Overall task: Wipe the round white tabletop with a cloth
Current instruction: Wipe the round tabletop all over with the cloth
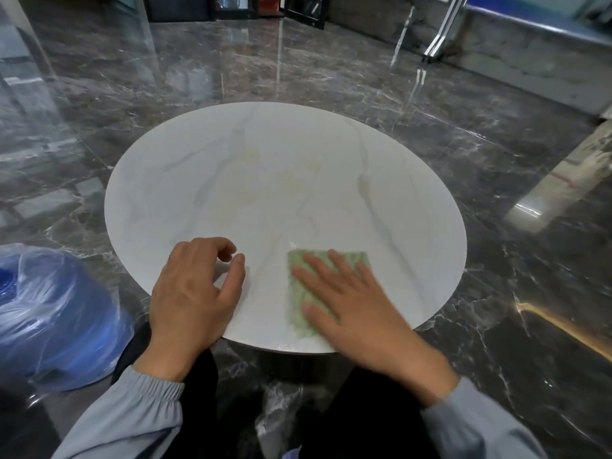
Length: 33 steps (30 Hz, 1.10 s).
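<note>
- Found the round white desk (281, 167), faintly veined in grey and tan, standing on a dark polished marble floor (496, 154).
- Located the green cloth (297, 294) lying flat on the desk top, in the near right part, with its near corner reaching close to the rim.
- Recorded the right grip (361, 313) wide: palm down on the cloth, fingers straight and spread, pressing it against the surface, nothing curled round it.
- Recorded the left grip (192, 293) at the near left rim of the desk, well apart from the cloth: fingers loosely curled, thumb out, holding nothing. Cannot confirm how much of the palm touches the top.
- Noted grey-blue sleeves (132, 409) with gathered cuffs on both arms.
- Noted a blue object wrapped in clear plastic (49, 309) on the floor, left of the desk and just beside the left arm.
- Observed slight motion blur on the right grip.
</note>
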Each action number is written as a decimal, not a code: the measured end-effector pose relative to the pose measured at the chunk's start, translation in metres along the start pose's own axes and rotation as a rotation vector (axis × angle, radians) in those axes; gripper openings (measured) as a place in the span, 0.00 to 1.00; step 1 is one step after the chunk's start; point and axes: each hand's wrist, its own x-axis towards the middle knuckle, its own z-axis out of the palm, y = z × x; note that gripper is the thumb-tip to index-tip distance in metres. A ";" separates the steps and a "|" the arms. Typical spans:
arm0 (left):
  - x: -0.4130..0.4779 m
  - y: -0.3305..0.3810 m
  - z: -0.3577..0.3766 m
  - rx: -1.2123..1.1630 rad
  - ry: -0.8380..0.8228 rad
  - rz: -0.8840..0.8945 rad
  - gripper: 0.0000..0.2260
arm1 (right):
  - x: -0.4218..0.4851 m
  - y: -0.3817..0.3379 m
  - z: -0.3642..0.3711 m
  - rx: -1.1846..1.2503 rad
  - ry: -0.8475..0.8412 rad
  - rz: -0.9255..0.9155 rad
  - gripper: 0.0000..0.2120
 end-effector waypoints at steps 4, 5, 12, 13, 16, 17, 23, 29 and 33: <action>0.001 -0.002 -0.001 0.005 -0.005 0.018 0.07 | 0.012 0.107 -0.021 -0.002 0.016 0.374 0.28; 0.002 0.000 -0.001 0.004 -0.005 0.008 0.06 | 0.016 0.130 -0.027 0.004 0.026 0.464 0.28; 0.001 0.004 -0.002 0.001 -0.002 -0.018 0.05 | 0.043 0.076 -0.021 -0.064 -0.058 0.351 0.36; 0.002 0.003 -0.001 0.001 0.002 -0.018 0.06 | 0.038 0.047 -0.012 -0.083 -0.052 0.245 0.38; 0.002 0.001 -0.001 -0.004 0.010 -0.012 0.07 | 0.001 -0.029 0.007 -0.050 -0.027 -0.043 0.31; 0.002 0.001 -0.001 -0.004 0.010 -0.007 0.07 | -0.011 -0.042 0.008 -0.021 -0.035 -0.094 0.29; 0.001 0.002 -0.002 0.002 -0.012 -0.023 0.04 | -0.004 0.039 -0.005 -0.028 -0.014 0.101 0.31; 0.000 0.004 -0.002 0.009 -0.007 -0.027 0.04 | 0.030 0.096 -0.023 -0.003 -0.049 0.474 0.28; 0.000 0.003 0.000 0.018 0.000 -0.012 0.04 | 0.013 -0.007 0.006 -0.080 -0.030 0.143 0.32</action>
